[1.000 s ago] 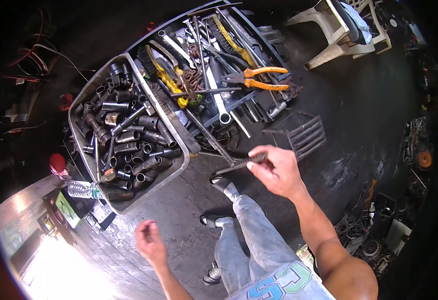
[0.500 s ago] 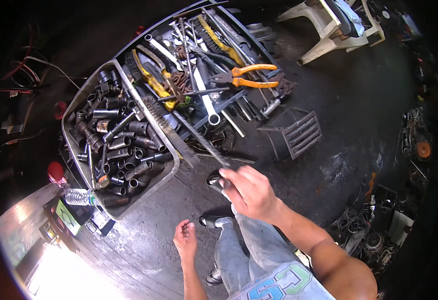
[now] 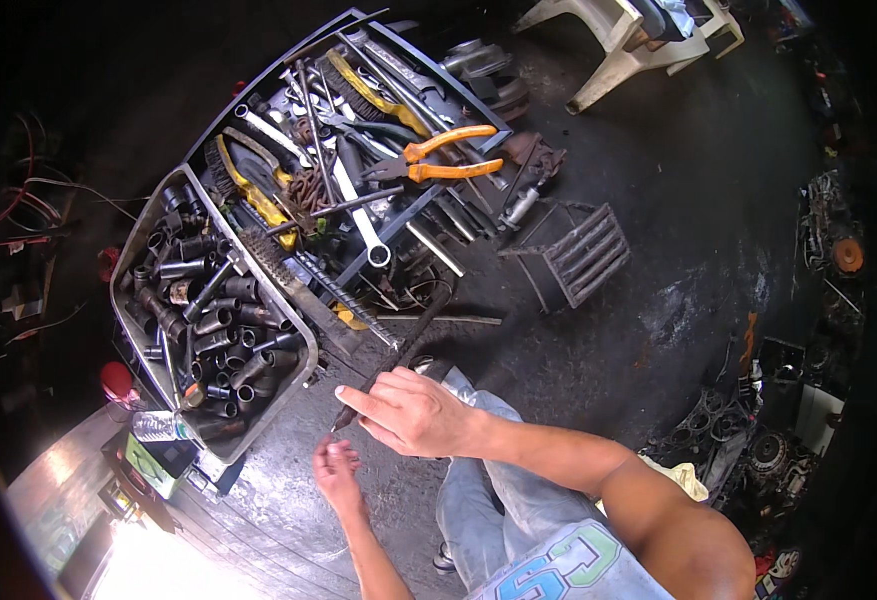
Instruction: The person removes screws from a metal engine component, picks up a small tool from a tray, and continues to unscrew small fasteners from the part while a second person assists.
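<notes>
A dim workshop floor (image 3: pixel 688 340), stained and glossy with wear, runs beneath a person at work, with a pale plastic chair (image 3: pixel 603 72) at the upper right of the frame. At the left, a grey bin (image 3: pixel 312 352) brims with dark sockets (image 3: pixel 220 318), a clear bottle (image 3: pixel 156 426) at its lower corner. Above centre, a tray (image 3: pixel 398 227) of hand tools bears orange-handled pliers (image 3: pixel 458 171) and a bright ring wrench (image 3: pixel 360 215).

Just below the frame's centre, the right hand (image 3: pixel 408 410) is closed around a dark tool (image 3: pixel 343 418), whose tip points to the lower left; a dark bar (image 3: pixel 426 315) shows beyond the knuckles, though whether it is the same piece cannot be told. The left hand (image 3: pixel 336 468), blurred with fingers loosely curled, is just beside the tip; whether it pinches the tip or merely nears it is unclear. Half a second earlier the hands were well apart. The right has since swung left, apparently putting the tool within reach of both.
</notes>
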Demonstrator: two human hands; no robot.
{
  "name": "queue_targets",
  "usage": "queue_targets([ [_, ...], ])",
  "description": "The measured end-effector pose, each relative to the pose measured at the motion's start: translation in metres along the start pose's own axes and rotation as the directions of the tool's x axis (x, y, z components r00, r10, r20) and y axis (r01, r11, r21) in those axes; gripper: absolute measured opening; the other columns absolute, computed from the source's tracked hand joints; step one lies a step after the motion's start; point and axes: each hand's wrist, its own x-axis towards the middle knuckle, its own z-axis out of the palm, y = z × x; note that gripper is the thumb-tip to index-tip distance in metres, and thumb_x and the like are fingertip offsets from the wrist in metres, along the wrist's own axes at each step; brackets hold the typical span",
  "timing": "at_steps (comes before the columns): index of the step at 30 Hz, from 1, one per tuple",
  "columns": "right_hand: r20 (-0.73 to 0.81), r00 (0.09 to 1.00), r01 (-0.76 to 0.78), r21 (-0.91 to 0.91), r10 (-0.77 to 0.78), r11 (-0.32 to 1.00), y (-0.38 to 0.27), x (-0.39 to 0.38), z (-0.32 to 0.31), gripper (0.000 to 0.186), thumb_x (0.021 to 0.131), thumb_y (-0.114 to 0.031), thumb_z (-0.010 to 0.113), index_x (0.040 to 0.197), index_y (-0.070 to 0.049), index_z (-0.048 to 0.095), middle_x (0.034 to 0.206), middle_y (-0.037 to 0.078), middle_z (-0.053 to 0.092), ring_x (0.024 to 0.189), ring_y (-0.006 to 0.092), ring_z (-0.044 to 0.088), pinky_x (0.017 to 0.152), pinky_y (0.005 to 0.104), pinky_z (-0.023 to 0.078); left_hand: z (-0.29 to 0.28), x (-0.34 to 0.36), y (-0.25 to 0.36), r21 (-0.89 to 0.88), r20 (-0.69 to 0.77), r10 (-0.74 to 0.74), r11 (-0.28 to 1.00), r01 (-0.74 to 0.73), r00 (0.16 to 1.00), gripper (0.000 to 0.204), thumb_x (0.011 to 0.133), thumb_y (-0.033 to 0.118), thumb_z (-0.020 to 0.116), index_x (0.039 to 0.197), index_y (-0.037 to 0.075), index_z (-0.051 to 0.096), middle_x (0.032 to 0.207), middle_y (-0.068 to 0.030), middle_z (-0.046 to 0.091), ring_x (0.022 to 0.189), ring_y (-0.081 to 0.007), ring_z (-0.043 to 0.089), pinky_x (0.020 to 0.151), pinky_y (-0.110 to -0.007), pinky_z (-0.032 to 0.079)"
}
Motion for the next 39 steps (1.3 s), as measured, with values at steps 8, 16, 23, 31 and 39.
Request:
queue_targets([
  [8,0.294,0.953,-0.103,0.090,0.073,0.991,-0.010,-0.014,0.004,0.081,0.080,-0.007,0.065,0.148,0.008,0.023,0.083,0.013,0.057,0.078,0.0274,0.056,0.076,0.0385,0.044,-0.018,0.033,0.062,-0.540,-0.114,-0.018,0.840,-0.047,0.993,0.066,0.089,0.061,0.059,0.128,0.010,0.048,0.111,-0.0042,0.053,0.090,-0.0150,0.049,0.075,-0.029,0.042],
  [16,0.584,0.799,-0.113,-0.092,0.146,0.989,-0.013,-0.015,0.001,0.079,0.083,-0.006,0.053,0.152,0.003,0.016,0.087,0.016,0.063,0.080,0.0297,0.059,0.078,0.0416,0.044,-0.006,0.047,0.101,-0.673,-0.134,-0.098,0.739,-0.019,0.986,0.049,0.082,0.052,0.073,0.104,0.011,0.057,0.102,-0.0041,0.058,0.095,-0.0214,0.057,0.078,-0.036,0.041],
  [23,0.508,0.854,-0.077,-0.090,0.112,0.993,-0.007,-0.025,0.013,0.086,0.083,-0.013,0.066,0.152,0.001,0.017,0.083,0.013,0.061,0.080,0.0293,0.059,0.075,0.0406,0.045,-0.019,0.059,0.117,-0.715,-0.149,-0.101,0.698,-0.037,0.984,0.026,0.084,0.016,0.073,0.102,0.002,0.060,0.094,-0.0109,0.063,0.090,-0.0286,0.063,0.086,-0.045,0.053],
  [31,0.547,0.821,-0.091,-0.157,0.164,0.983,-0.007,-0.025,-0.004,0.086,0.084,-0.013,0.066,0.153,-0.002,0.016,0.089,0.015,0.062,0.085,0.0309,0.061,0.079,0.0423,0.046,-0.040,0.068,0.110,-0.664,-0.144,-0.215,0.744,0.067,0.966,0.021,0.083,0.011,0.073,0.096,0.000,0.060,0.087,-0.0115,0.064,0.077,-0.0238,0.067,0.066,-0.031,0.058],
  [39,0.476,0.857,-0.151,-0.137,0.199,0.979,0.014,-0.040,-0.026,0.084,0.084,-0.014,0.064,0.152,0.001,0.017,0.090,0.016,0.063,0.084,0.0310,0.062,0.077,0.0429,0.047,-0.031,0.055,0.128,-0.626,-0.167,-0.293,0.769,0.129,0.941,0.024,0.080,0.012,0.076,0.098,0.008,0.061,0.082,-0.0045,0.059,0.073,-0.0160,0.060,0.057,-0.027,0.047],
])
